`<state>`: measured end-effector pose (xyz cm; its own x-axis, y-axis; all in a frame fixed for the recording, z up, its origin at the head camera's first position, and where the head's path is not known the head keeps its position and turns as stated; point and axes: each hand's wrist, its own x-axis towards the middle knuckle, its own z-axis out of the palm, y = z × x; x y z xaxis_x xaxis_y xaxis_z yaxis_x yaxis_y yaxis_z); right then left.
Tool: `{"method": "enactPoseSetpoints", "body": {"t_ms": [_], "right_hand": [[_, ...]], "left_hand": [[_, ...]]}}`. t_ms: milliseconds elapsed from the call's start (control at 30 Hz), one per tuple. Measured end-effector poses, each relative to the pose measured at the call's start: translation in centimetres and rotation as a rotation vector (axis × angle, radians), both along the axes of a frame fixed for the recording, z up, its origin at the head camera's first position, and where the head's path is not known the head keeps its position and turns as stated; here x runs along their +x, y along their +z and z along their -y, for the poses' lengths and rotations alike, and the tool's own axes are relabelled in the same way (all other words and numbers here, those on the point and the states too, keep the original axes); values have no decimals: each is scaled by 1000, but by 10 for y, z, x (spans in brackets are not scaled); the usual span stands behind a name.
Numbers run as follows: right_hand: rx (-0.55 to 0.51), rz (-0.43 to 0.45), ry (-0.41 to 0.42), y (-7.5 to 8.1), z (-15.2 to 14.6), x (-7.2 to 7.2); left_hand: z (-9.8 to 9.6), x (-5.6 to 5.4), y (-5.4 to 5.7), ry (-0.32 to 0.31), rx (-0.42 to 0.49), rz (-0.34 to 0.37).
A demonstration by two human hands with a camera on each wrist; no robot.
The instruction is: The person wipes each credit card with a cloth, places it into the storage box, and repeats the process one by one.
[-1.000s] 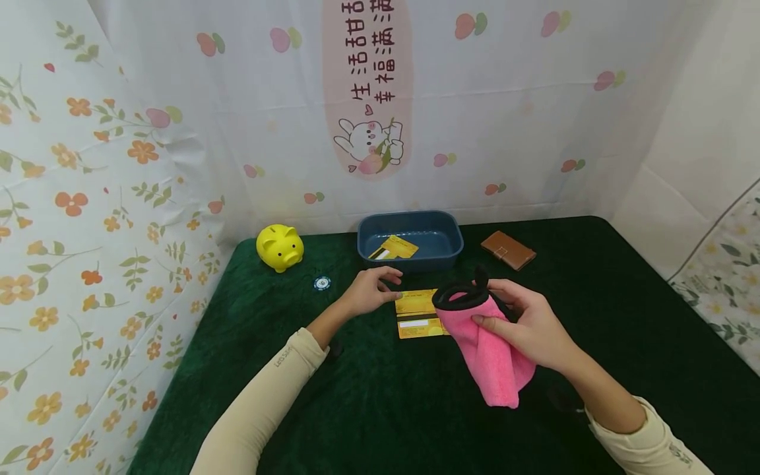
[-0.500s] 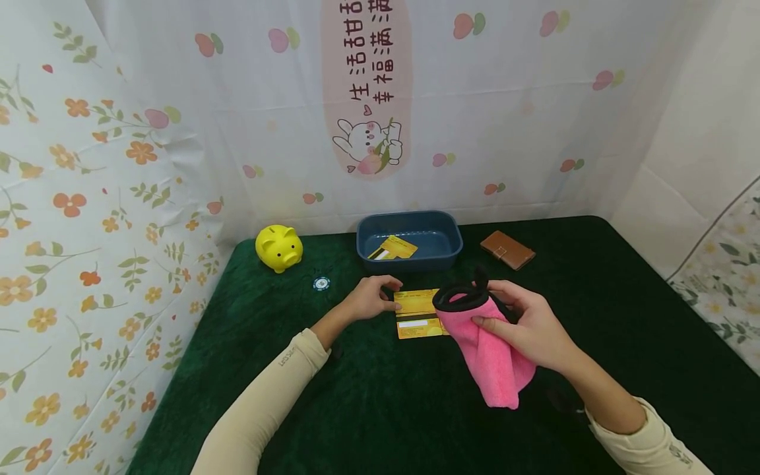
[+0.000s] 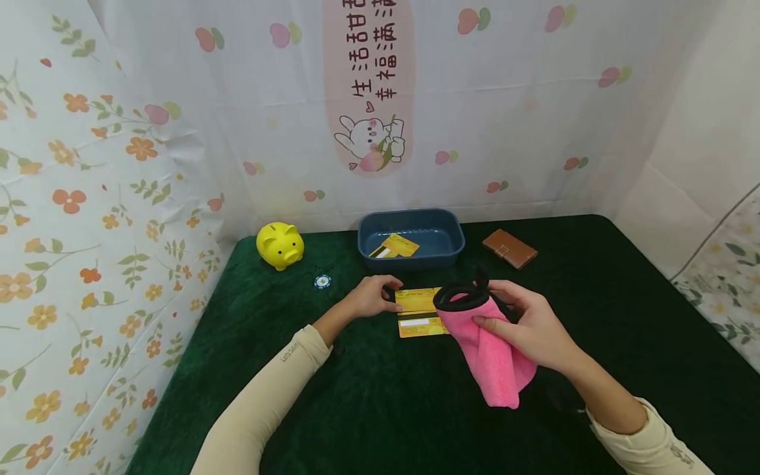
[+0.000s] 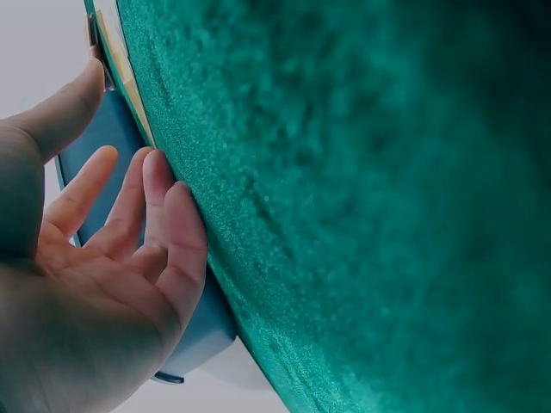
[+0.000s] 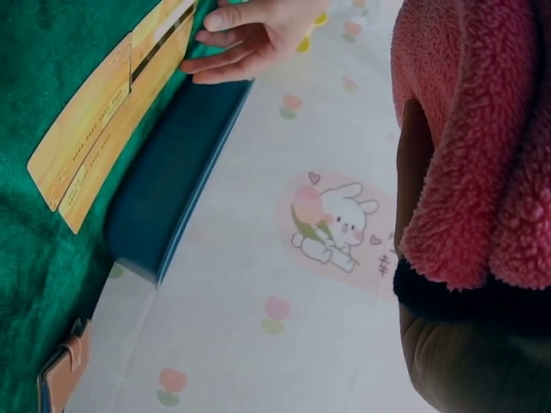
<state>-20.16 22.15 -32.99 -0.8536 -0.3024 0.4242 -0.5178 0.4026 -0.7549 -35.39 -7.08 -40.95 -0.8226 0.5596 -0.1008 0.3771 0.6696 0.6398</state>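
Several yellow bank cards [image 3: 420, 326] lie edge to edge in two rows on the green cloth, partly hidden by a pink cloth in the head view; the right wrist view shows more of these cards [image 5: 82, 163]. My left hand [image 3: 369, 298] is at their left end, thumb and fingertips right by the far row's edge. In the left wrist view that hand [image 4: 120, 267] has its thumb apart from loosely bent fingers. My right hand [image 3: 531, 323] grips the fluffy pink cloth [image 3: 495, 363], bunched up, its black edging looped at the top, above the cards' right side.
Behind the cards stands a blue basin [image 3: 415, 264] with yellow cards [image 3: 402, 245] inside. A yellow piggy bank [image 3: 279, 248] and a poker chip [image 3: 322, 282] are to the left, a brown wallet [image 3: 510, 249] to the right. A printed curtain [image 3: 522, 119] hangs along the back.
My left hand's fingers have bent and dropped slightly toward the cards' left edge, mostly in the first half second. The right hand and the pink cloth have stayed in place.
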Motion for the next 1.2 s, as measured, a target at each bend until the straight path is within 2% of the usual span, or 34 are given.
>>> {"method": "enactPoseSetpoints", "body": {"t_ms": [267,900,1200], "right_hand": [[2,13,12,-2,1,-2],[3,-3,20,-4,4,-6],[-4,0,22,-5,0,-5]], "left_hand": [[0,-3,1,-14,-43,6],[-4,-3,-2,22,-165,-9],[-6,-4,-4,40,-155,6]]}}
